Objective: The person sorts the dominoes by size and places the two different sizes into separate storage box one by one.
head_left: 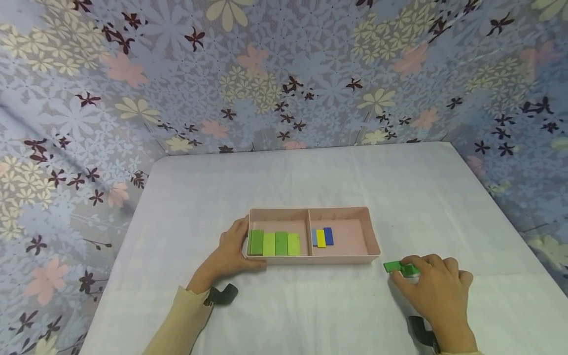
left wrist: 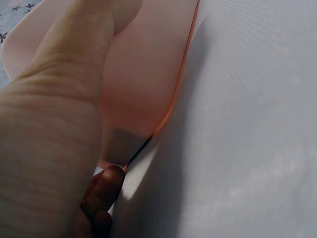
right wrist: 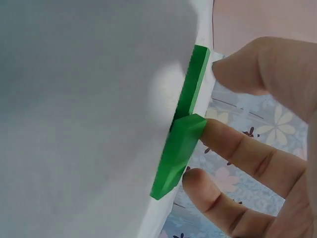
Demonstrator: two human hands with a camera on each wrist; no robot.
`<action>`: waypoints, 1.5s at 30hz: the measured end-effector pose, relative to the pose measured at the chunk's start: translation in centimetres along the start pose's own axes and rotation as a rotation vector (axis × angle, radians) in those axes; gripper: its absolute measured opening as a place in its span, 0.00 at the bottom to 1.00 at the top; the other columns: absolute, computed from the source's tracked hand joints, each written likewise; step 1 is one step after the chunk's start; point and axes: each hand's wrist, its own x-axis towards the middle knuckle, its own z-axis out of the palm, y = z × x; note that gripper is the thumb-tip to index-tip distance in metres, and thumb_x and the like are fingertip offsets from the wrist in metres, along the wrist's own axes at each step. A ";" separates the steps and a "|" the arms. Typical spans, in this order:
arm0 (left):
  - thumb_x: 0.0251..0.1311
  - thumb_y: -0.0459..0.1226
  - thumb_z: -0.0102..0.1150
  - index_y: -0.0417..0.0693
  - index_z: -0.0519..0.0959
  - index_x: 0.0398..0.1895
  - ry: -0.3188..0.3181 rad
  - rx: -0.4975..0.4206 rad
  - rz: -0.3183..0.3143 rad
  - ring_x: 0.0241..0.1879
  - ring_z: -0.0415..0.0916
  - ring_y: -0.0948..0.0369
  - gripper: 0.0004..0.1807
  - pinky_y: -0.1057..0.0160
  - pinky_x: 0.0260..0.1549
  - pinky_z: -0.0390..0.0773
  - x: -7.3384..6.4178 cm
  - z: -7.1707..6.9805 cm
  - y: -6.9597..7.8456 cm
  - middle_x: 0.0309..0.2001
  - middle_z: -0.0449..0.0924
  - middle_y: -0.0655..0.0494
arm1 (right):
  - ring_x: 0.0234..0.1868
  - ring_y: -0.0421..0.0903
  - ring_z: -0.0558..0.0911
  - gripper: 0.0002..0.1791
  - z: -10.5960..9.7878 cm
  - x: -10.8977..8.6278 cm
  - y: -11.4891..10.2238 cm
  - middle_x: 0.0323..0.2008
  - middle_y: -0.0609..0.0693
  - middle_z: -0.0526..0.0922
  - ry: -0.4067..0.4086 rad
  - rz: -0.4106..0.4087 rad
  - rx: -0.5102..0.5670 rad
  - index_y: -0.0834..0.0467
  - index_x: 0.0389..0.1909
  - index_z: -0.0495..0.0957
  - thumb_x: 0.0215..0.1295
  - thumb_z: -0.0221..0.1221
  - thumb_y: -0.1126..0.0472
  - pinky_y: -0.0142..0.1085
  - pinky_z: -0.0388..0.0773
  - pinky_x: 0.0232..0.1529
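A pale pink two-compartment box (head_left: 346, 260) stands on the white table. My left hand (head_left: 228, 254) grips its left end, thumb along the front wall and fingers at the side; the left wrist view shows the thumb against the pink wall (left wrist: 143, 64). Two green blocks (right wrist: 178, 153) lie on the cloth right of the box, one partly overlapping the other. Over them is my right hand (head_left: 437, 283), fingers bent, a fingertip (right wrist: 213, 126) right at the edge of one block. In the right wrist view the thumb (right wrist: 237, 69) stands apart from the blocks.
In the left compartment stand several green and yellow-green strips (head_left: 269, 244). The right compartment holds a light blue, a yellow (head_left: 321, 238) and a dark blue piece (head_left: 328, 236). White cloth (head_left: 266, 182) covers the table, with a flowered curtain (head_left: 266, 74) behind and at the sides.
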 end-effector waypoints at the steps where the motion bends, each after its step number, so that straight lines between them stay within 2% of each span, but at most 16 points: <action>1: 0.31 0.66 0.72 0.64 0.44 0.75 0.001 0.000 0.002 0.66 0.55 0.59 0.67 0.45 0.61 0.51 0.0 0.0 0.0 0.68 0.55 0.58 | 0.41 0.61 0.65 0.24 0.0 -0.1 0.0 0.41 0.61 0.78 -0.010 0.006 -0.002 0.51 0.39 0.83 0.48 0.65 0.38 0.58 0.55 0.35; 6: 0.31 0.68 0.70 0.64 0.44 0.75 -0.002 0.000 -0.004 0.65 0.55 0.60 0.67 0.45 0.61 0.50 -0.1 0.0 -0.2 0.68 0.56 0.59 | 0.41 0.61 0.65 0.20 0.2 -0.4 -0.1 0.40 0.59 0.79 -0.012 0.016 -0.001 0.52 0.38 0.83 0.50 0.64 0.42 0.57 0.55 0.36; 15: 0.30 0.69 0.70 0.65 0.43 0.76 -0.015 -0.009 -0.021 0.65 0.55 0.58 0.67 0.46 0.61 0.52 -0.4 0.3 -0.3 0.68 0.56 0.60 | 0.41 0.63 0.67 0.23 0.1 -1.0 0.1 0.42 0.63 0.78 -0.047 0.069 -0.019 0.55 0.41 0.83 0.46 0.68 0.46 0.60 0.60 0.38; 22: 0.31 0.67 0.71 0.66 0.44 0.75 -0.005 -0.013 -0.014 0.64 0.56 0.60 0.67 0.48 0.60 0.53 -0.4 0.1 -0.2 0.67 0.56 0.60 | 0.41 0.65 0.69 0.27 0.2 -0.9 0.7 0.43 0.67 0.78 -0.032 0.082 0.032 0.60 0.44 0.81 0.45 0.69 0.46 0.60 0.62 0.37; 29: 0.32 0.67 0.71 0.67 0.43 0.75 -0.012 -0.026 -0.013 0.65 0.55 0.61 0.66 0.48 0.61 0.51 -0.4 0.1 -0.1 0.67 0.56 0.59 | 0.44 0.68 0.69 0.36 -0.1 -0.6 1.3 0.46 0.70 0.77 -0.082 0.128 0.021 0.68 0.49 0.77 0.46 0.69 0.44 0.60 0.65 0.39; 35: 0.31 0.66 0.72 0.68 0.43 0.75 -0.006 -0.029 -0.016 0.65 0.56 0.62 0.66 0.47 0.61 0.51 -0.3 0.0 -0.1 0.67 0.56 0.60 | 0.42 0.68 0.71 0.31 -0.2 -0.6 1.3 0.44 0.70 0.78 -0.045 0.109 0.063 0.68 0.45 0.79 0.47 0.69 0.47 0.61 0.66 0.41; 39: 0.31 0.66 0.72 0.66 0.44 0.75 -0.009 -0.018 -0.007 0.64 0.55 0.63 0.66 0.49 0.60 0.51 -0.1 0.0 -0.1 0.67 0.56 0.59 | 0.43 0.67 0.70 0.32 -0.1 -0.5 1.4 0.44 0.70 0.77 -0.065 0.126 0.076 0.68 0.45 0.79 0.48 0.69 0.46 0.60 0.66 0.44; 45: 0.31 0.66 0.72 0.64 0.46 0.75 -0.004 -0.014 0.003 0.64 0.56 0.63 0.66 0.49 0.59 0.52 0.0 -0.1 -0.1 0.67 0.56 0.59 | 0.42 0.67 0.71 0.32 0.3 -0.4 1.9 0.43 0.69 0.78 -0.031 0.092 0.089 0.68 0.44 0.80 0.47 0.69 0.46 0.60 0.67 0.44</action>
